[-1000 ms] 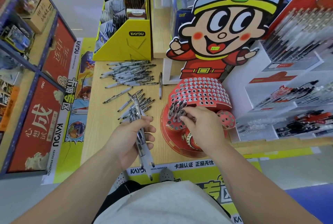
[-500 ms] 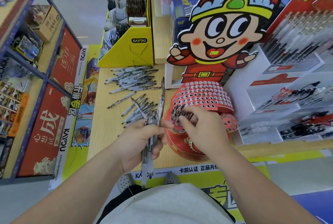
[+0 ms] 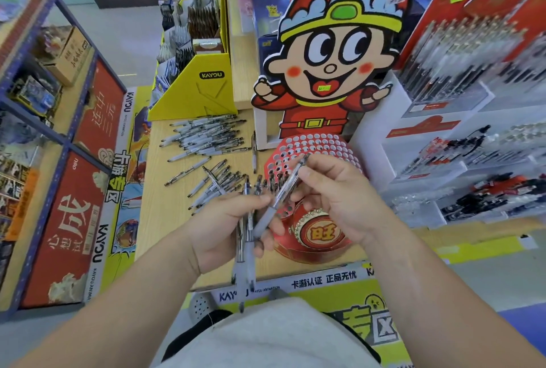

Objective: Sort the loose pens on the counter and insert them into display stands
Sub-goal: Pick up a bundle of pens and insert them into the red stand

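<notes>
My left hand (image 3: 224, 228) grips a bundle of clear pens (image 3: 245, 261) upright, their tips hanging below my palm. My right hand (image 3: 336, 190) pinches a single clear pen (image 3: 280, 196), held slantwise between both hands above the front of the red display stand (image 3: 313, 146). That stand has a dome of round holes, with several pens standing in its near-left holes (image 3: 267, 182). Two heaps of loose pens lie on the wooden counter (image 3: 165, 205): a far pile (image 3: 206, 137) and a nearer pile (image 3: 218, 181).
A cartoon-figure cardboard sign (image 3: 328, 66) rises behind the stand. A yellow KAYOU card box (image 3: 204, 86) sits at the counter's far end. White tiered pen racks (image 3: 461, 160) stand to the right; blue shelving with red panels (image 3: 74, 160) lines the left aisle.
My right hand left the stand's holes, came to the bundle and drew one pen out of it. My left hand rose slightly toward the stand with the bundle.
</notes>
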